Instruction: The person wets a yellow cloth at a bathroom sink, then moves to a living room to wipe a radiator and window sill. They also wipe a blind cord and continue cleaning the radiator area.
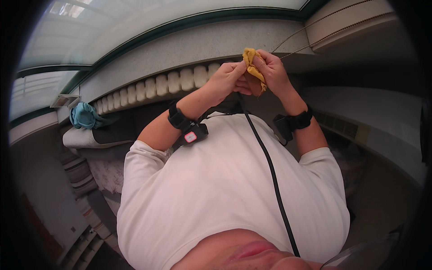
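A crumpled yellow cloth (251,62) is held up between my two hands, in front of the window sill. My right hand (273,72) grips its right side, the thumb pressed on the folds. At the cloth's left edge my left hand (233,79) pinches it between thumb and forefinger, with the other fingers curled below. A flat brown piece (253,82) shows under the yellow folds; what it is I cannot tell. Black straps with small devices sit on both forearms.
A pale ribbed radiator (173,82) runs below the stone window sill (202,42). Beaded blind chains (303,28) hang at the upper right. A teal cloth (82,115) lies on the grey sofa's end (79,137) at the left. A black cable (270,162) crosses the white shirt.
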`<state>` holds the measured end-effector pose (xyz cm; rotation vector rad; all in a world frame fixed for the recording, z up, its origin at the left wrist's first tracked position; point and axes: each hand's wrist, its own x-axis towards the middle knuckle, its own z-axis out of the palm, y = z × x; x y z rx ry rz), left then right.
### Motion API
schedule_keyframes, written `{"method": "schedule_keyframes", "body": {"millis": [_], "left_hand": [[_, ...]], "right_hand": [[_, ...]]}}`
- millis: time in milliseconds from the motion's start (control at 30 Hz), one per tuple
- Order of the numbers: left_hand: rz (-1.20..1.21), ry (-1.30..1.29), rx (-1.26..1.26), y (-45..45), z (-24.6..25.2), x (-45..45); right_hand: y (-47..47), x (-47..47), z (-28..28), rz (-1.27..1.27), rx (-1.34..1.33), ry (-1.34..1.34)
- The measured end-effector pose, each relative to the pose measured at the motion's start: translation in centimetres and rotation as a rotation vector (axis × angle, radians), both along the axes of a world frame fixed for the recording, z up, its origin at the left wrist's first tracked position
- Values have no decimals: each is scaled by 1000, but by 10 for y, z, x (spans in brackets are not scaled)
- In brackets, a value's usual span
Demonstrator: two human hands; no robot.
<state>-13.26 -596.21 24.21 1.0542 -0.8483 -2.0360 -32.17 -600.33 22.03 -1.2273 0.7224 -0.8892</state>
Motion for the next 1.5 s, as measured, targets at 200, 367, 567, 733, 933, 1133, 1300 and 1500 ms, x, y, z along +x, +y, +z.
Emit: {"method": "schedule_keyframes", "body": {"millis": [200, 367, 567, 733, 933, 1133, 1300, 1500], "left_hand": [[144, -5, 30, 11, -3, -7], [-24, 72, 27, 27, 1, -10], [100, -652, -805, 24, 0, 1], [103, -1080, -1105, 27, -12, 9], [175, -1079, -1127, 27, -5, 19], [89, -719, -764, 23, -2, 11], [35, -188, -197, 12, -7, 13], [166, 321, 127, 9, -16, -2]], "right_hand": [[24, 9, -2, -38, -284, 86], [14, 9, 1, -143, 35, -11], [17, 0, 18, -243, 85, -152], [23, 24, 10, -72, -146, 173], [29, 21, 5, -174, 239, -211], [26, 14, -11, -126, 124, -113], [24, -8, -13, -470, 225, -342], [36, -2, -6, -208, -927, 619]]}}
